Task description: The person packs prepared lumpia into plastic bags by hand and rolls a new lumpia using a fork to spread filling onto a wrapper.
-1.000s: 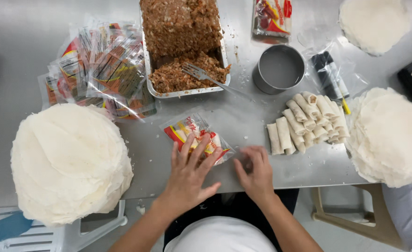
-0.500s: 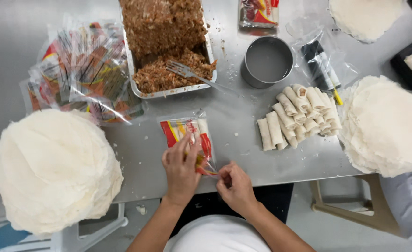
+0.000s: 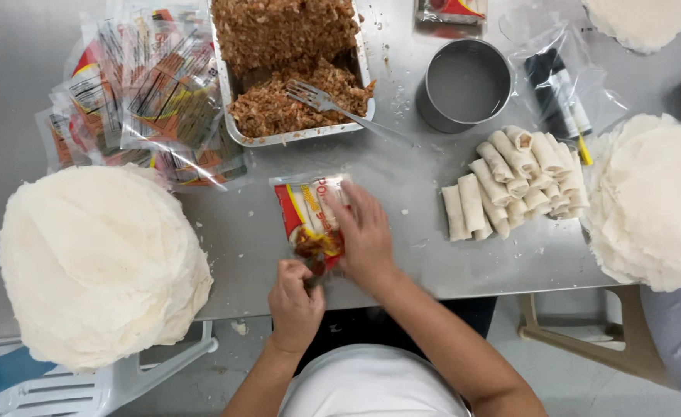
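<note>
Steel table [image 3: 417, 193]: left hand [image 3: 295, 297] pinches packet [image 3: 309, 216] end (right hand [image 3: 367, 235] flat on it).

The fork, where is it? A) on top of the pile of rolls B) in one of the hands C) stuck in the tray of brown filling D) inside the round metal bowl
C: the fork has its prongs in the brown filling of the tray, and its handle sticks out over the table.

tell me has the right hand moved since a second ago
Yes. The right hand has crossed leftward onto the clear packet of rolls, farther from the pile of rolled wraps than before.
</note>
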